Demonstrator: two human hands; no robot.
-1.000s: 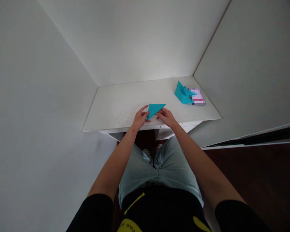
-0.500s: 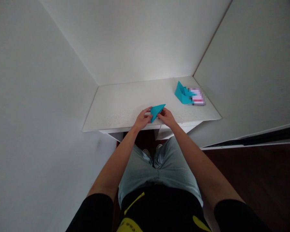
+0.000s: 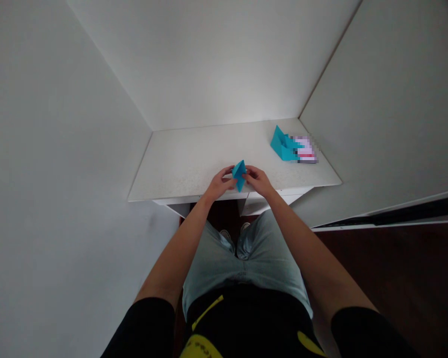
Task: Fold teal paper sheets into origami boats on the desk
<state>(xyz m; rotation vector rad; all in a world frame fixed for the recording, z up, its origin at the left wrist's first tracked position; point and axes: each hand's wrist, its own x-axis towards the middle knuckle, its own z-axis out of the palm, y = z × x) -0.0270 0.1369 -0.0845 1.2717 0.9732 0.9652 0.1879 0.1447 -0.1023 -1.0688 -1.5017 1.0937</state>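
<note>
Between my two hands, over the front part of the white desk, is a small folded piece of blue paper point(image 3: 239, 174). It shows as a narrow diamond with a crease and a point at top and bottom. My left hand point(image 3: 220, 183) pinches its left side, thumb toward me and fingers behind. On the right side my right hand point(image 3: 258, 180) grips it between thumb and fingers. Parts of the fingertips are hidden by the paper. A folded blue paper boat point(image 3: 282, 146) stands apart, farther back on the right.
The white desk point(image 3: 179, 159) is closed in by a wall at the left, the back and the right. Beside the paper boat lies a pink and white item point(image 3: 306, 149), blurred out. A drawer point(image 3: 261, 201) sits under the desk's front edge.
The folded paper has gone from a wide triangle pointing right to a narrow upright diamond. My right fingers now lie along its right side. The boat has stayed put.
</note>
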